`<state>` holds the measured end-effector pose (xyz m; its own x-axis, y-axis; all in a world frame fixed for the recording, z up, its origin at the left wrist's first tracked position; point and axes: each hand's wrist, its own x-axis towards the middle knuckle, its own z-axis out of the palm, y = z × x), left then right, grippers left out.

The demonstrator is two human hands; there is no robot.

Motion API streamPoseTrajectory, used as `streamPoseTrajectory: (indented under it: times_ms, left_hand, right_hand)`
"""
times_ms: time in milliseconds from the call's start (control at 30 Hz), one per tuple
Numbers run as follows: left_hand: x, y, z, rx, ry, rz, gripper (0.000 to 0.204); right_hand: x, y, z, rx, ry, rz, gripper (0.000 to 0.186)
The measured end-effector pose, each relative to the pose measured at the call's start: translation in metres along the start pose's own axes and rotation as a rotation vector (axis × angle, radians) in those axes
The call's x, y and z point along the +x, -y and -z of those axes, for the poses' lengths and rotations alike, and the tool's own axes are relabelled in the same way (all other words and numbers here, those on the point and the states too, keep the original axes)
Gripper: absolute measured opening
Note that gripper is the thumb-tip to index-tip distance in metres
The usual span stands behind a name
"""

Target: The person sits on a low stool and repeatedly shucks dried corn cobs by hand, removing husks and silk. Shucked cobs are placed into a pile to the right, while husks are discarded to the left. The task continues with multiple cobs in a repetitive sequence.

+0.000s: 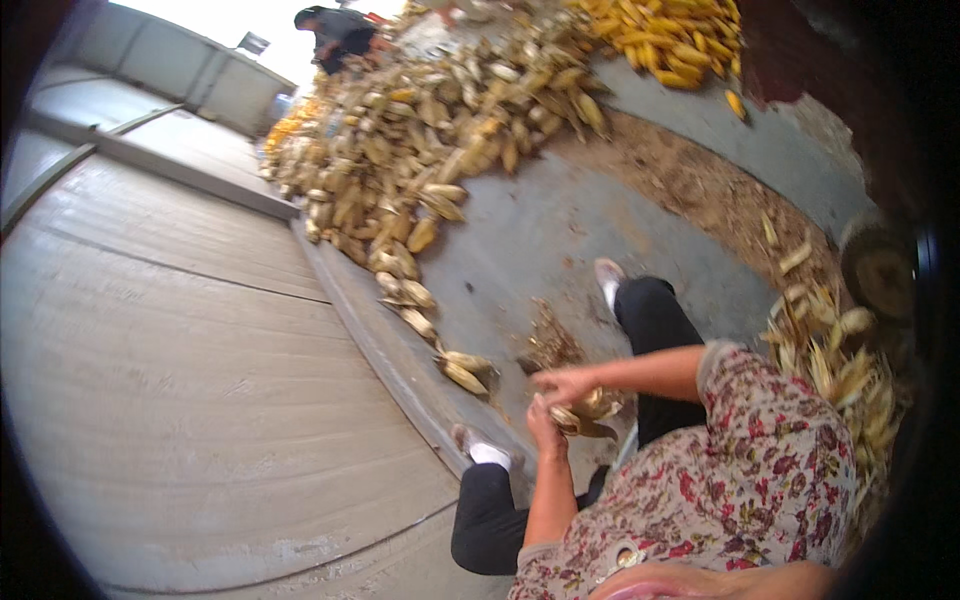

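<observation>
Between my knees I hold a partly husked ear of corn (567, 419), with loose tan husk leaves (598, 407) hanging beside it. My left hand (545, 428) is closed around the ear. Laid across its upper end is my right hand (567, 385), fingers bent in and somewhat blurred. Part of the ear is hidden behind my hands. A pair of unhusked ears (464, 372) lies on the ground to the left of my hands.
A large pile of unhusked corn (400, 150) runs along the pale metal wall (190, 350). Bare yellow ears (670, 38) are heaped at the far right. Stripped husks (830, 360) lie at my right, near a round dark object (880, 265). Another person (342, 35) bends beyond the pile.
</observation>
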<state>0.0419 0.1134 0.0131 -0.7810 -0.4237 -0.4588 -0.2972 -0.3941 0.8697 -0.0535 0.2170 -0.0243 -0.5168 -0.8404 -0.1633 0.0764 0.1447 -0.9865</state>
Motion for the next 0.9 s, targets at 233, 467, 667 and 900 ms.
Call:
streamPoseTrajectory:
  times_ms: [233,467,667,900]
  left_hand:
    - [0.013,-0.029,-0.005,-0.424,-0.005,-0.023,0.043]
    - [0.032,-0.043,-0.006,-0.373,-0.053,-0.096,0.035]
    - [0.057,0.046,0.047,-0.557,-0.249,0.194,0.022]
    - [0.058,0.078,0.064,-0.418,-0.411,0.234,0.018]
  right_hand:
    - [-0.025,0.078,0.0,-0.251,0.049,0.018,0.073]
    - [-0.021,0.128,0.107,-0.534,-0.535,0.337,0.065]
    - [-0.131,0.136,0.213,-0.555,-0.985,0.173,0.055]
    - [-0.437,-0.09,0.233,-0.926,-0.436,-1.275,0.058]
